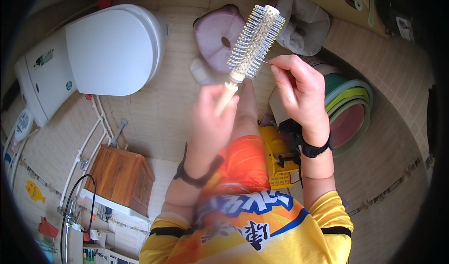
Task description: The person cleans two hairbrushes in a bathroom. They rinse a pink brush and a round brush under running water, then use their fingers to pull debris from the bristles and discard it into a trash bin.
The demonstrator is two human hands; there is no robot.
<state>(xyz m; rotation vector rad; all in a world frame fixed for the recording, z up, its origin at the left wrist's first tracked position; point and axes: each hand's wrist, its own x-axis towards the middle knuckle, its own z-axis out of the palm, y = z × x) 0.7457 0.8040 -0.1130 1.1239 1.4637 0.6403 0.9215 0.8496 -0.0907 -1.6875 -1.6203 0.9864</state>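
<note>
The left hand [210, 119] is closed around the pale wooden handle of a round hairbrush [255, 42], holding it up in front of the person so the bristled barrel tilts toward 1 o'clock. At the barrel's lower right the right hand [299, 93] has its thumb and forefinger pinched together against the bristles, on what looks like a fine strand of hair; the strand itself is too thin to make out for certain.

As a judgement, the step in hand is picking hair out of the bristles. It goes best with the handle gripped steady, the pinch made low at the bristle roots, and the pull drawn outward along the bristles, not across them, turning the barrel bit by bit.

As for containers, the toilet [112, 49] at 10 o'clock has its lid down, so its bowl is hidden. The lilac plastic stool [217, 32] sits at 12 o'clock on the tiled floor. At 3 o'clock stands a nested stack of basins [351, 110], green and yellow rims around a pink one; the inner basin looks bare as far as it shows.
</note>
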